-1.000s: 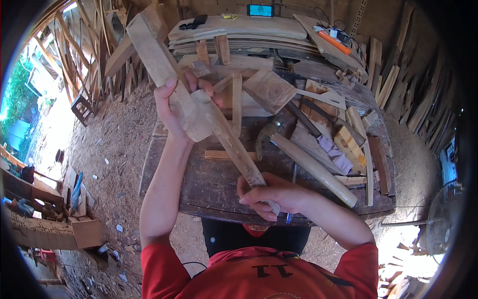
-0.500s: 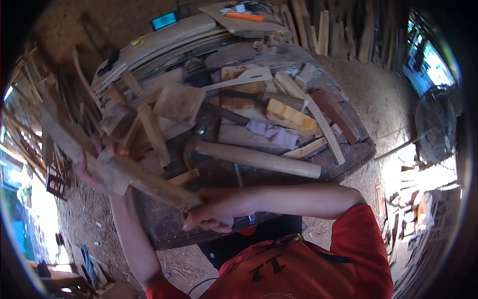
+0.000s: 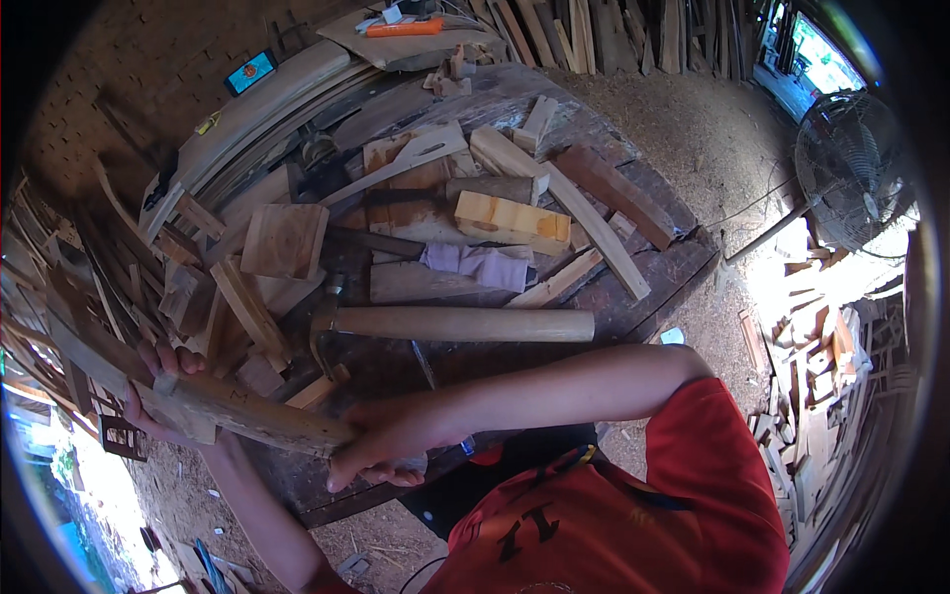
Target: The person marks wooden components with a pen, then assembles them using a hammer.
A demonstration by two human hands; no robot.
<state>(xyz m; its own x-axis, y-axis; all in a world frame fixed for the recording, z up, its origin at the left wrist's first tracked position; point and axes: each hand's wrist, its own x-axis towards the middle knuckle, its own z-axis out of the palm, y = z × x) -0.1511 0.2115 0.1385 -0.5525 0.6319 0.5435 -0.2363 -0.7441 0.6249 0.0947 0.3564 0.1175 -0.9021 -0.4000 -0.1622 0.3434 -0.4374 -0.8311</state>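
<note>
A long, slightly curved piece of wood (image 3: pixel 262 414) slants across the left of the workbench, with a stepped joint near its middle. My left hand (image 3: pixel 171 358) is closed around it beside that joint, fingers curled over the edge. At the near end my right hand (image 3: pixel 381 444) is closed on the wood, and a pale end shows just past its fingers. Beyond my right forearm lies a hammer (image 3: pixel 465 325) with a thick wooden handle. A thin rod-like tool (image 3: pixel 426 364) with a blue end runs partly under that forearm.
On the workbench (image 3: pixel 683 259) lie wood offcuts, a yellowish block (image 3: pixel 513 223), a tool with a cloth-wrapped handle (image 3: pixel 477 265) and a long batten (image 3: pixel 594 230). A lit phone (image 3: pixel 249 72) stands on stacked boards. A fan (image 3: pixel 851 173) and scrap wood are at right.
The whole view has shifted, so the bench and its things sit further left and slightly higher. Both hands keep their hold on the piece of wood, which sits lower left in the picture.
</note>
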